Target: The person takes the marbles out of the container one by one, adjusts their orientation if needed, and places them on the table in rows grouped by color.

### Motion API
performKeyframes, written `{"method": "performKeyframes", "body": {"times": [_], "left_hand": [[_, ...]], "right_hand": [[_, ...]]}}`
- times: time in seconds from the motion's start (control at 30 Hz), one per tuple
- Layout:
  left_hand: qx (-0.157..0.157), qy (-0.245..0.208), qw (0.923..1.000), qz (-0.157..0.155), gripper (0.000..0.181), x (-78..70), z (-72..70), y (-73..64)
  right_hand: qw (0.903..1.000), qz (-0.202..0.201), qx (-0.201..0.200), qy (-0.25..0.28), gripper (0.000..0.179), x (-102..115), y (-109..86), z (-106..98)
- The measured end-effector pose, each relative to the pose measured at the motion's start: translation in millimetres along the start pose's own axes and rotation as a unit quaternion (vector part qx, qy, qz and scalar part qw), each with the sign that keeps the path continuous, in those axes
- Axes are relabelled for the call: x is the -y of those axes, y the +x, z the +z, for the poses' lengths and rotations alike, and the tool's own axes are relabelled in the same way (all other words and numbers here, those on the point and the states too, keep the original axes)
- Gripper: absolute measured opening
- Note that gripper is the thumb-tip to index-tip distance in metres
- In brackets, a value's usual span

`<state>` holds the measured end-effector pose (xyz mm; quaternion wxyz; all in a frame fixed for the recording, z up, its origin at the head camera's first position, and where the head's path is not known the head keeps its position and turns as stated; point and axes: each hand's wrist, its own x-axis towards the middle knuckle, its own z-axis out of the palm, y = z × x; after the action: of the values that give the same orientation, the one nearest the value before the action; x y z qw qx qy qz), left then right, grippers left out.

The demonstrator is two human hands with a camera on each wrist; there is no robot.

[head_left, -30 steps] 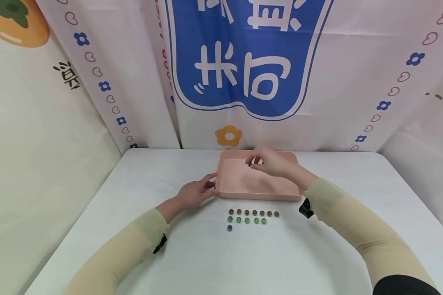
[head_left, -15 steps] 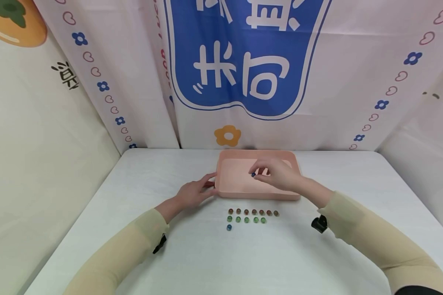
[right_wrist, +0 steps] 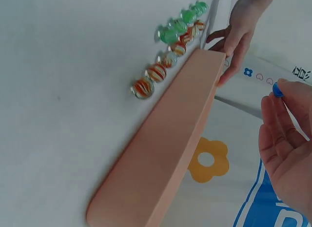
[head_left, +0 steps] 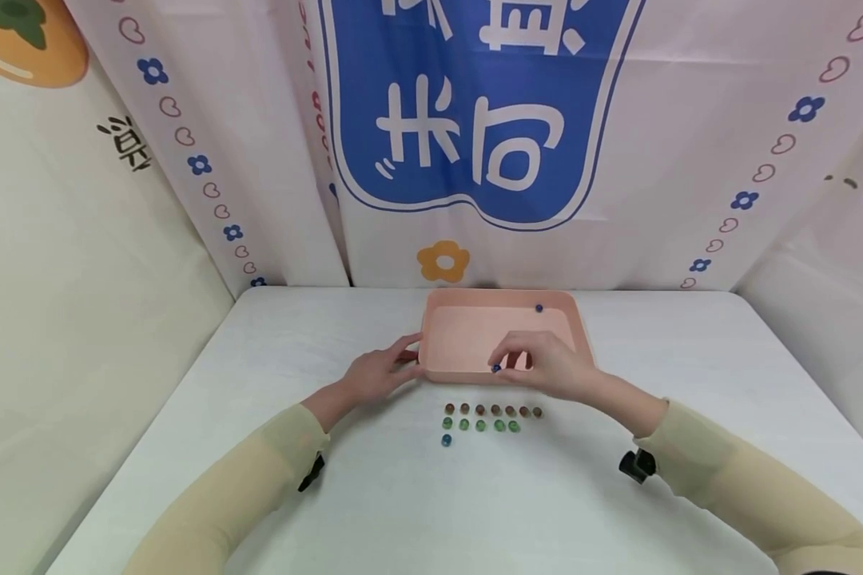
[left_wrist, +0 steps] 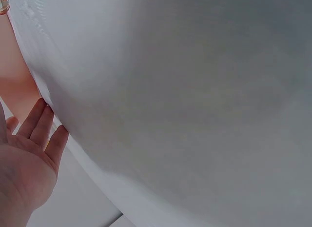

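Observation:
My right hand (head_left: 542, 363) pinches a dark blue marble (head_left: 496, 368) between thumb and fingertips over the front edge of the pink tray (head_left: 439, 376). The same blue marble (right_wrist: 277, 90) shows at the fingertips in the right wrist view. Inside the tray, near its back right corner, lies another dark blue marble (head_left: 539, 308). My left hand (head_left: 374, 377) rests against the tray's left side; in the left wrist view its fingers (left_wrist: 57, 144) are fairly straight. Before the tray are a row of striped red-brown marbles (head_left: 480, 410), a row of green marbles (head_left: 480, 426) and a single blue marble (head_left: 447, 440).
The white table (head_left: 403, 511) runs back to a hanging cloth (head_left: 662, 200) with printed characters and flowers, right behind the tray. More pale cloth (head_left: 79, 279) stands along the left side.
My right hand has come from the tray's back towards its front edge, carrying the blue marble. The marble in the tray's back right corner has come into view. My left hand has stayed put.

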<state>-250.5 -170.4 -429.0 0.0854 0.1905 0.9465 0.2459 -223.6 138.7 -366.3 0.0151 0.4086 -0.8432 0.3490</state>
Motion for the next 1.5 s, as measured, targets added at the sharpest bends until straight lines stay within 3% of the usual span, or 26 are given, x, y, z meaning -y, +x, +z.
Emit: {"method": "performKeyframes", "body": {"times": [0.23, 0.53, 0.67, 0.9, 1.5], "left_hand": [[0.002, 0.002, 1.0, -0.002, 0.066, -0.6, -0.6, 0.6], [0.005, 0.006, 1.0, 0.0, 0.066, 0.2, -0.4, 1.3], [0.004, 0.005, 1.0, 0.001, 0.066, 0.0, -0.7, 0.5], [0.001, 0.005, 1.0, 0.003, 0.066, 2.2, 0.9, 1.8], [0.004, 0.001, 1.0, 0.002, 0.066, 1.8, 0.8, 1.1]], "right_hand": [[0.9983, 0.023, 0.044, 0.029, 0.015, 3, -6.3, 16], [0.9949, 0.006, 0.097, 0.029, 0.012, 3, -5.1, 42], [0.9932, -0.01, 0.115, 0.016, 0.012, 3, -3.2, 51], [0.9875, 0.0, 0.157, -0.006, 0.013, 3, -0.8, 64], [0.9819, -0.03, 0.185, -0.025, 0.014, 0, 2.8, 75]]}}
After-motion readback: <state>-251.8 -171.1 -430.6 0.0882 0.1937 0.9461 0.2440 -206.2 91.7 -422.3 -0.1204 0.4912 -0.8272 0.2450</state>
